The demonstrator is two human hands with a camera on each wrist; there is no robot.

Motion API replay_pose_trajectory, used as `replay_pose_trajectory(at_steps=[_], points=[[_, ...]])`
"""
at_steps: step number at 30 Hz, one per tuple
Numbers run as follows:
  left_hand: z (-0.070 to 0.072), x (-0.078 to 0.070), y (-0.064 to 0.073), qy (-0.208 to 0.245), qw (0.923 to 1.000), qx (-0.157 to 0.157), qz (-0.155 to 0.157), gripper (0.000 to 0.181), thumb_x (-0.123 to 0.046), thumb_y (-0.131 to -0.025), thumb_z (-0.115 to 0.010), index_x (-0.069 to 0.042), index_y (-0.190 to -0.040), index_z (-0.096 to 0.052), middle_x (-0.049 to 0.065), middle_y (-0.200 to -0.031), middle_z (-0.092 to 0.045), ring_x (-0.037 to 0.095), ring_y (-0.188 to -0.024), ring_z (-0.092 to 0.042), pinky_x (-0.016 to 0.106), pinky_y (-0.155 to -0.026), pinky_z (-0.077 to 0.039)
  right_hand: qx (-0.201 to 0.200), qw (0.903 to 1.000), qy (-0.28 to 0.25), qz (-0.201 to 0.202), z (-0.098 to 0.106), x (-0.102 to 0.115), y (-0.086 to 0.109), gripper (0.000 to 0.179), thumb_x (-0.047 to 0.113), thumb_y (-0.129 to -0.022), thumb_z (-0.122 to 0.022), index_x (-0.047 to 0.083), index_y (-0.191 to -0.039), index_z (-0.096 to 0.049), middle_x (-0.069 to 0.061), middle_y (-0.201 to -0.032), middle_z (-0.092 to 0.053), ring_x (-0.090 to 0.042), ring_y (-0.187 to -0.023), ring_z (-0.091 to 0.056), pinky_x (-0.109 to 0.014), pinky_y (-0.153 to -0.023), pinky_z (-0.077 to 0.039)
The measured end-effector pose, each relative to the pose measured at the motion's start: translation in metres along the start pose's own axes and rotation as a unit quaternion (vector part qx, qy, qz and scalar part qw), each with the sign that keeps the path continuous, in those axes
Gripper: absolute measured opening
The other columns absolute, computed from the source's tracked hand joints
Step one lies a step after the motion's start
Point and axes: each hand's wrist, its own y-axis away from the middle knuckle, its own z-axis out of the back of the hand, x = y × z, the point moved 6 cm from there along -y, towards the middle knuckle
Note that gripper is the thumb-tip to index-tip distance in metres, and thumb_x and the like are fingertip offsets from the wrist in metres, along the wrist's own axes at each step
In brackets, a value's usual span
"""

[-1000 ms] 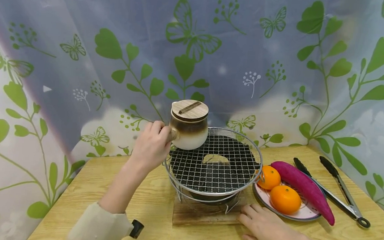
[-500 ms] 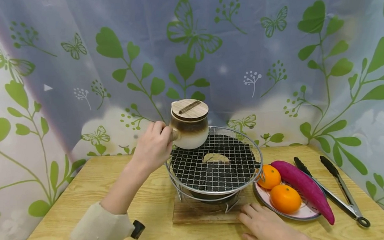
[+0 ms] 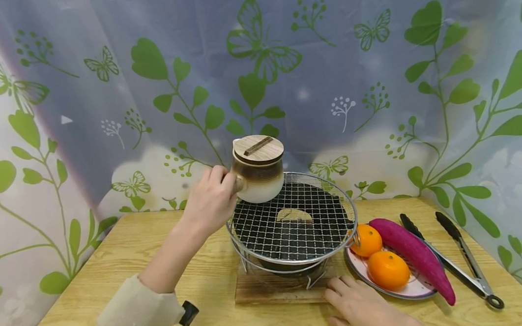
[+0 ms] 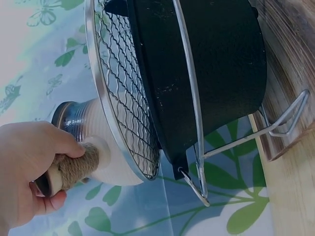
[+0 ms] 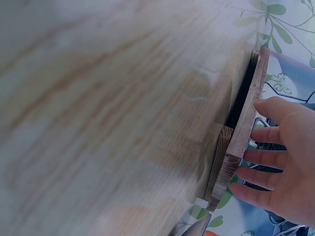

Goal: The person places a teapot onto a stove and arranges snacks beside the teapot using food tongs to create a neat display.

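Note:
My left hand [image 3: 210, 199] grips the side handle of a small brown-and-cream ceramic teapot [image 3: 262, 185] with a flat wooden lid [image 3: 273, 145]. In the left wrist view, thumb and fingers curl round the twine-wrapped handle [image 4: 78, 169]. The teapot stands upright at the back left of a round wire grill net [image 3: 292, 246], its base overlapping the mesh. Under the net is a black charcoal stove [image 4: 211, 64] in a wire stand, on a wooden board [image 3: 276, 293]. My right hand [image 3: 360, 303] lies with extended fingers at the board's front right corner, fingertips [image 5: 241, 172] at its edge.
Right of the stove, a plate [image 3: 418, 292] bears two oranges [image 3: 388, 270] and a long purple sweet potato [image 3: 411, 249]. Black-tipped metal tongs [image 3: 472, 272] lie spread farther right. Behind the wooden table [image 3: 158, 256] hangs a leaf-patterned cloth [image 3: 184, 26].

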Motion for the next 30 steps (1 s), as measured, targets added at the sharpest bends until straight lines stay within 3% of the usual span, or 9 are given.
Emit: replay_pose_trajectory(at_steps=[11,20,25,30], points=[[-0.002,-0.001,0.003,-0.080,0.9960,-0.010,-0.037,0.012,-0.003,-0.073,-0.062,-0.002,-0.082,-0.054,0.012,-0.082,-0.051,0.026,-0.066,-0.047,0.033,-0.045,-0.039,0.004,1.0000,-0.002,-0.003,0.000,0.001,0.000,0.033,0.037,-0.076,-0.070,0.014,-0.096,-0.058,0.000,-0.097,-0.051,-0.018,-0.083,-0.050,-0.035,-0.072,-0.047],[0.004,0.000,0.007,-0.097,0.9930,-0.036,-0.056,0.029,-0.016,-0.070,-0.073,-0.001,-0.093,-0.062,0.013,-0.087,-0.057,0.028,-0.071,-0.053,0.037,-0.051,-0.043,0.010,0.9999,0.005,-0.006,-0.001,0.000,0.001,0.033,0.038,-0.077,-0.069,0.013,-0.097,-0.058,-0.002,-0.099,-0.052,-0.019,-0.085,-0.051,-0.036,-0.073,-0.048],[0.010,0.001,0.008,-0.119,0.9882,-0.071,-0.065,0.029,-0.022,-0.071,-0.073,-0.002,-0.089,-0.063,0.012,-0.083,-0.058,0.029,-0.071,-0.055,0.041,-0.057,-0.042,0.013,0.9999,0.004,-0.008,-0.001,0.000,0.001,0.033,0.038,-0.077,-0.068,0.013,-0.097,-0.058,-0.002,-0.099,-0.052,-0.019,-0.085,-0.051,-0.036,-0.073,-0.047],[0.019,0.002,0.010,-0.106,0.9893,-0.080,-0.062,0.031,-0.027,-0.075,-0.070,0.000,-0.088,-0.062,0.014,-0.083,-0.060,0.032,-0.073,-0.056,0.043,-0.063,-0.044,0.013,0.9999,-0.001,-0.004,-0.001,-0.001,0.001,0.033,0.037,-0.078,-0.068,0.014,-0.098,-0.058,0.000,-0.098,-0.052,-0.018,-0.085,-0.050,-0.035,-0.073,-0.047]])
